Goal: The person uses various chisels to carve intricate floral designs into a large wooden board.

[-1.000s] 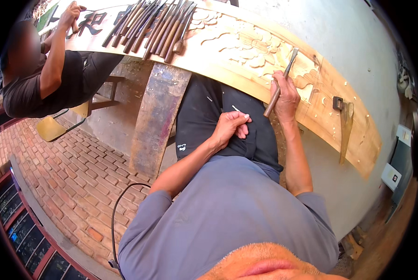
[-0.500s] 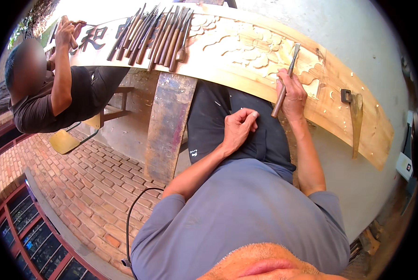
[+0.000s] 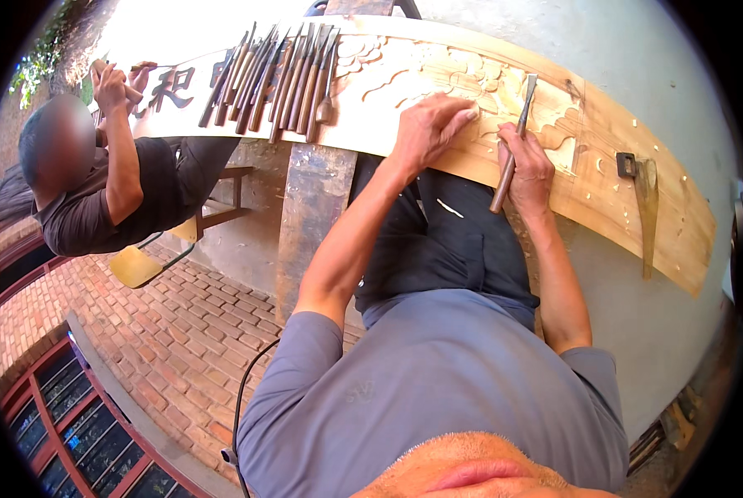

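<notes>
My right hand (image 3: 529,173) grips the brown wooden handle of a chisel (image 3: 527,108). Its metal blade points away from me, over the carved right part of a long wooden board (image 3: 600,124). My left hand (image 3: 432,131) is over the near edge of the board, beside the carved relief (image 3: 479,79), thumb apart from loosely bent fingers and nothing visible in it. Whether it touches the wood I cannot tell. To its left, a row of carving chisels (image 3: 293,87) lies across the board, handles toward me.
A tool with a dark square head and flat wooden handle (image 3: 649,220) lies at the right end, among wood chips. At the left another person (image 3: 114,183) works at the board with both hands raised. A worn plank support (image 3: 317,195) stands below it; a yellow seat (image 3: 135,266) is behind.
My left hand has moved from my lap forward to the board, its fingers loosening. My right hand still holds the chisel in much the same place. The whole view has shifted slightly.
</notes>
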A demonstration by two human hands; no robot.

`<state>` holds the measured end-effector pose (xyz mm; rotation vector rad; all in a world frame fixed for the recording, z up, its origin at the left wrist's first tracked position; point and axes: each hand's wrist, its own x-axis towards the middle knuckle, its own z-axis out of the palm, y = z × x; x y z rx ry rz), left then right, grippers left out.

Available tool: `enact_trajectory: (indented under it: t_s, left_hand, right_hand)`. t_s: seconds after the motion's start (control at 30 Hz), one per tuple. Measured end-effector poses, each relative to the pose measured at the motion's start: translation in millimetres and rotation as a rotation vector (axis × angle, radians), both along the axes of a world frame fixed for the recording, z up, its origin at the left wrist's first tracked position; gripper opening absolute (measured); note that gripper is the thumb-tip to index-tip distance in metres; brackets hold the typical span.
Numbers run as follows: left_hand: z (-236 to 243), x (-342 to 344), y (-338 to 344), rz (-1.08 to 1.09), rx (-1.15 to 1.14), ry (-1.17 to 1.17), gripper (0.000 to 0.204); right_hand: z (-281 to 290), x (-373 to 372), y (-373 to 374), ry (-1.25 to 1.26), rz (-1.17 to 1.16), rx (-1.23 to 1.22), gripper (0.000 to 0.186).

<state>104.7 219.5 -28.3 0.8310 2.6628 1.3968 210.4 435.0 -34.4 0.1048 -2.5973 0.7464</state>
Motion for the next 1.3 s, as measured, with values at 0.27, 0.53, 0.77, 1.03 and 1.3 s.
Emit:
enact_trajectory:
  t_s: [0.27,0.53,0.77,1.03,1.3]
  left_hand:
    - [-19.4,22.5,-28.3,0.367,0.085,0.371,0.014]
    - [-24.3,25.5,-19.9,0.408,-0.071,0.436,0.02]
    - [-26.2,25.1,-24.6,0.43,-0.085,0.445,0.02]
    - [-30.2,27.6,-11.7,0.426,-0.071,0.463,0.019]
    - [-25.8,24.6,-44.8,0.415,-0.067,0.461,0.022]
  right_hand:
    - [2.4,-6.6,-3.1,0.057,0.026,0.081,0.027]
    - [8.6,-3.7,-3.1,-0.007,0.027,-0.015,0.035]
    - [63.4,47.7,48.6,0.146,-0.152,0.009,0.04]
    - [110.9,82.9,150.0,0.175,-0.591,-0.241,0.042]
    - [70.6,42.3,198.1,0.015,-0.672,-0.331,0.033]
